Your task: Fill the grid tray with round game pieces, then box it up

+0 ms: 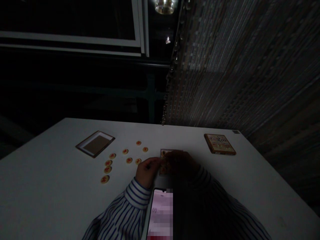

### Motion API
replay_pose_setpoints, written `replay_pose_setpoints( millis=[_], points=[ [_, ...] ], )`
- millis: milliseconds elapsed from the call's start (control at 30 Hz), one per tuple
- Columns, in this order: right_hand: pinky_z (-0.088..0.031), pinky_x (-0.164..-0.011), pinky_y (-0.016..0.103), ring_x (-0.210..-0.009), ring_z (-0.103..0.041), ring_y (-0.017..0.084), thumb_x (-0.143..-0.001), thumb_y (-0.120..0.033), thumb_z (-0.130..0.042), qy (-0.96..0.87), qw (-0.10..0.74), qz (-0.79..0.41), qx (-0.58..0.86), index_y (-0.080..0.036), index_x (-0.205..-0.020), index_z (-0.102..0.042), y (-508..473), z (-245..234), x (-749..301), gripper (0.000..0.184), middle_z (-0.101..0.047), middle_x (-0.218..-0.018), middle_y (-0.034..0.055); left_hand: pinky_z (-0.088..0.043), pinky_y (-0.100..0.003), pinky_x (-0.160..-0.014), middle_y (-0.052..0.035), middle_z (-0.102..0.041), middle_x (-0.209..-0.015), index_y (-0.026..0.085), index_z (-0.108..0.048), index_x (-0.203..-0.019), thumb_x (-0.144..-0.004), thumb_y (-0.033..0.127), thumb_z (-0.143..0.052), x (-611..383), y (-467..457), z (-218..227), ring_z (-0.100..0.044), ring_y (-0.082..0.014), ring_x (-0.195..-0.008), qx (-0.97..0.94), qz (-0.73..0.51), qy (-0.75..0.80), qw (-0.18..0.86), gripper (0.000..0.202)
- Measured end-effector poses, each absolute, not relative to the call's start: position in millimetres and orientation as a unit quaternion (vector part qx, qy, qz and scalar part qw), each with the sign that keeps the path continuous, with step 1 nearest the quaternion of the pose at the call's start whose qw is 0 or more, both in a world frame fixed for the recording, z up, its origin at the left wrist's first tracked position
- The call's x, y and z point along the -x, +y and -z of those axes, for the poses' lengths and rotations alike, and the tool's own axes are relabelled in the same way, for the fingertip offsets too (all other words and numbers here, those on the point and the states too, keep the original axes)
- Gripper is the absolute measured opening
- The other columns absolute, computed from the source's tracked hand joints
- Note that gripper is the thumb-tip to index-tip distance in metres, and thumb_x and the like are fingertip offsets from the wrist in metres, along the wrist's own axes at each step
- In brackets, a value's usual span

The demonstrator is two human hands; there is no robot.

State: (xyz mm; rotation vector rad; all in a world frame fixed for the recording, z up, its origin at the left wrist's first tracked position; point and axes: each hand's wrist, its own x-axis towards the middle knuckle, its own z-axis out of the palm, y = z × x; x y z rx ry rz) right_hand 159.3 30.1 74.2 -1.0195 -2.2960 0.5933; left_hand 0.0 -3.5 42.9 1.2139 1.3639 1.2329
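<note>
My left hand (146, 170) rests on the white table (50, 186) with its fingers curled and pinched at the left edge of a stack of cards (165, 154). My right hand (183, 163) lies in deep shadow over the same cards; its fingers are too dark to read. Several round yellow tokens (125, 156) with red marks lie scattered just left of my left hand. Both sleeves are striped.
A shallow open box tray (95, 143) sits at the left back. A flat printed game box (219, 143) lies at the right back. A lit phone (161, 213) rests near the front edge between my arms. A woven blind hangs behind the table.
</note>
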Motion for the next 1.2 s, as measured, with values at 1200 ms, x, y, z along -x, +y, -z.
replay_pose_setpoints(
  millis=[1200],
  points=[
    [-0.049, -0.065, 0.025, -0.074, -0.06, 0.014, -0.073, -0.024, -0.049, -0.825, 0.293, -0.228, 0.426, -0.019, -0.086, -0.06, 26.8, -73.5, -155.0, 0.018, -0.065, -0.084, 0.0032, -0.048, -0.024, -0.062, -0.0061, -0.067, -0.069, 0.012, -0.061, -0.074, -0.059, 0.033, -0.061, -2.2, -4.8, -45.3, -0.061, -0.0161, -0.067, -0.416, -0.519, 0.527, 0.528, 0.026]
  ],
)
